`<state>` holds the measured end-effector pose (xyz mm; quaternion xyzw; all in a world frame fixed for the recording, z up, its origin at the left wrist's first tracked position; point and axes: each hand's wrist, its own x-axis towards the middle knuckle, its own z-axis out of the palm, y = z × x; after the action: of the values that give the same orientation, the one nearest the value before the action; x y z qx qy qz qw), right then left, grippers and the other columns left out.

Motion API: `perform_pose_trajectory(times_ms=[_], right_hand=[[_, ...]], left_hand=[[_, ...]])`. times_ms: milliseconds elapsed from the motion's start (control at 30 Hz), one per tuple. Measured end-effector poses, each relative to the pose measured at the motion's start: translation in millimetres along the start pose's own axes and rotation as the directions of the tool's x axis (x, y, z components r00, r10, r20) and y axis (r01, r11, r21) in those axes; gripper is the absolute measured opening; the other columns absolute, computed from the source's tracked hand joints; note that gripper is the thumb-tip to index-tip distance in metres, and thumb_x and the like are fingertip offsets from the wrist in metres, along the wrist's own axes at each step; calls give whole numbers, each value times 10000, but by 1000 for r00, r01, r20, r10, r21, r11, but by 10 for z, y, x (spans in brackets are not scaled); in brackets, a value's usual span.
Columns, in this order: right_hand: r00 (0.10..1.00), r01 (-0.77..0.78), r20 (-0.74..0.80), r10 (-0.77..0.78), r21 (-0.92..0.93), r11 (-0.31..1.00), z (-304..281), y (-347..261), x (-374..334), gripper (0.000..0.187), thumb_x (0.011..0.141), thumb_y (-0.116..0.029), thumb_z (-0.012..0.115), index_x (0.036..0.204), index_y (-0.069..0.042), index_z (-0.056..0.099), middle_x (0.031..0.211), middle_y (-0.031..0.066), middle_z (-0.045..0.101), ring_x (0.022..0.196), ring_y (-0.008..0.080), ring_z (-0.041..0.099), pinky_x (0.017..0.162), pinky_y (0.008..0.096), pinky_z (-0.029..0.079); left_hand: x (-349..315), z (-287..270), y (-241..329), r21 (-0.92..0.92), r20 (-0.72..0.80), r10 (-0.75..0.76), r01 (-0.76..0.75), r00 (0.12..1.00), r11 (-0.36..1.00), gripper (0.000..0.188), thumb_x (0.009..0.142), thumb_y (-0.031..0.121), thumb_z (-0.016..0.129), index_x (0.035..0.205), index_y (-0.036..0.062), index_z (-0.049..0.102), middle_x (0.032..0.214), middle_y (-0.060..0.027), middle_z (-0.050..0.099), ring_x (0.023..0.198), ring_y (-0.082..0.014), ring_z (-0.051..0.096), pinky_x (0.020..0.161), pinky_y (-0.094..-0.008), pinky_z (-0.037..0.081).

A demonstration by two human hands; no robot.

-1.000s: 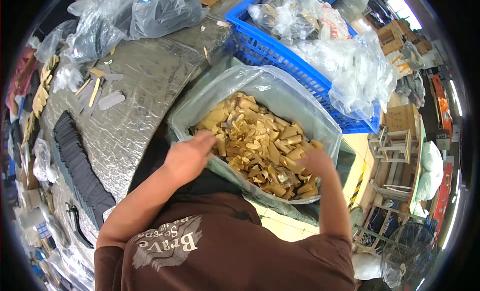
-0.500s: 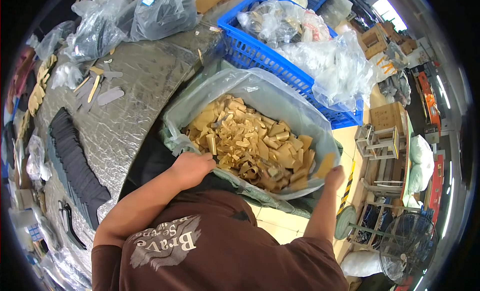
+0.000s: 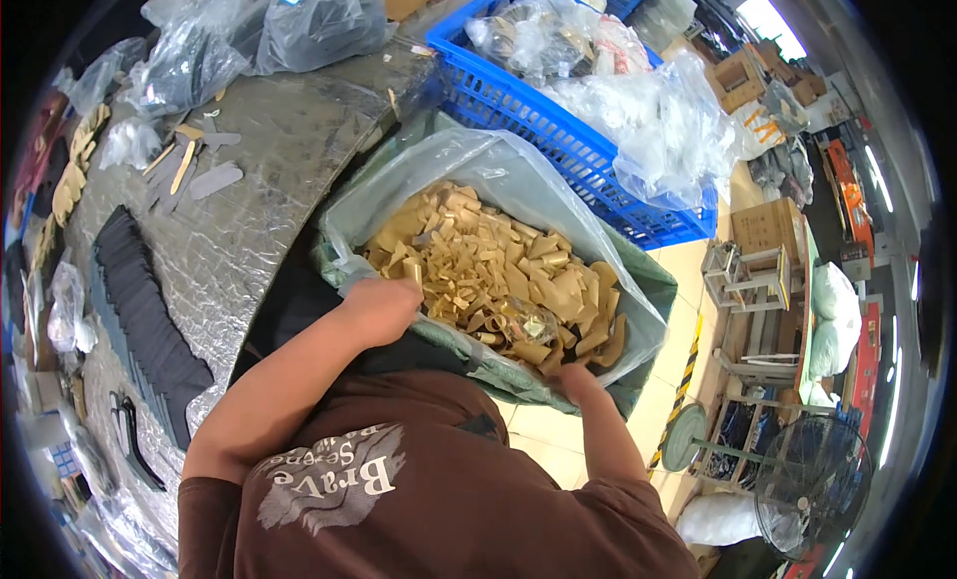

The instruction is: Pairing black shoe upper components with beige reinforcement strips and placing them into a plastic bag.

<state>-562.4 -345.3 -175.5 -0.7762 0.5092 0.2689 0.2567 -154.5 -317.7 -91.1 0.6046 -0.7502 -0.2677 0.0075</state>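
A green woven sack (image 3: 653, 265) stands before me, lined with a clear plastic bag (image 3: 488, 150). Inside it lies a heap of brown paper or card scraps (image 3: 469, 250), some curled, with a crumpled clear plastic piece (image 3: 528, 325) near the front. My left hand (image 3: 384, 310) is closed at the liner's near left rim, gripping its edge; one curled scrap sticks up just past the knuckles. At the near right rim is my right hand (image 3: 578, 380), reaching in by the scraps. Its fingertips are in shadow, so what they hold is hidden.
A blue plastic crate (image 3: 558, 131) full of clear bags adjoins the sack's far side. On the left, a covered table (image 3: 269, 180) bears a row of dark fabric pieces (image 3: 145, 320) and grey strips (image 3: 214, 180). To the right are a stool (image 3: 748, 280) and a standing fan (image 3: 812, 484).
My right hand has moved left and nearer, from the liner's right side to its near rim. A blurred tan piece beside it no longer shows there. My left hand stays about where it was.
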Motion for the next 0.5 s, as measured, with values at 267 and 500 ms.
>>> perform_pose_trajectory(times_ms=[267,500], right_hand=[[939,-199,341,35,458,866,-757,39,-527,168,755,-194,680,808,-36,688,665,33,653,568,143,582,615,296,488],[930,-105,302,208,-325,940,-901,200,-328,237,747,-276,715,782,-42,702,714,56,676,613,157,604,632,304,487]], left_hand=[[-93,57,-85,68,7,113,-113,994,991,113,760,85,548,790,58,653,870,-128,617,836,-338,626,699,-449,493],[-179,-30,-36,48,-19,103,-102,994,994,115,778,88,528,799,78,640,894,-110,600,858,-319,617,704,-440,489]])
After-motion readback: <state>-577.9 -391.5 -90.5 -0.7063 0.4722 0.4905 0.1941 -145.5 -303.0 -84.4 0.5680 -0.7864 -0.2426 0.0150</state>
